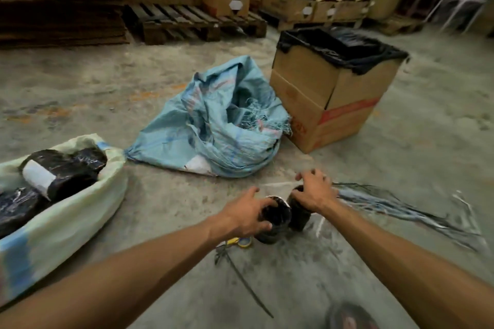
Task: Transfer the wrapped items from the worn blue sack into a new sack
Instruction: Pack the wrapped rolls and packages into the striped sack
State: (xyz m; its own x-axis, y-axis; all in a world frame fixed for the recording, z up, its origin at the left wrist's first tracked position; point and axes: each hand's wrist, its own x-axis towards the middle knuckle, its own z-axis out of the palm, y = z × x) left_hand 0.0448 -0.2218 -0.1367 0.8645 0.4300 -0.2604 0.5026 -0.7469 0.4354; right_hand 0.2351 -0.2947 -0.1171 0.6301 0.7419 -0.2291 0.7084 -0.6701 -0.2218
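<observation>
The worn blue sack (213, 125) lies crumpled on the concrete floor, its frayed mouth open toward the right. At the left, a pale new sack (66, 208) lies on its side with several black-wrapped items (64, 171) inside its mouth. In front of me two black-wrapped rolls stand on the floor. My left hand (246, 214) grips the top of the nearer roll (275, 219). My right hand (315, 189) grips the top of the other roll (299, 216), just to its right.
A cardboard box lined with a black bag (331, 88) stands right of the blue sack. Loose blue strands (401, 211) trail over the floor at the right. Yellow-handled scissors (238, 242) lie under my left wrist. Pallets (187, 21) and cartons fill the back.
</observation>
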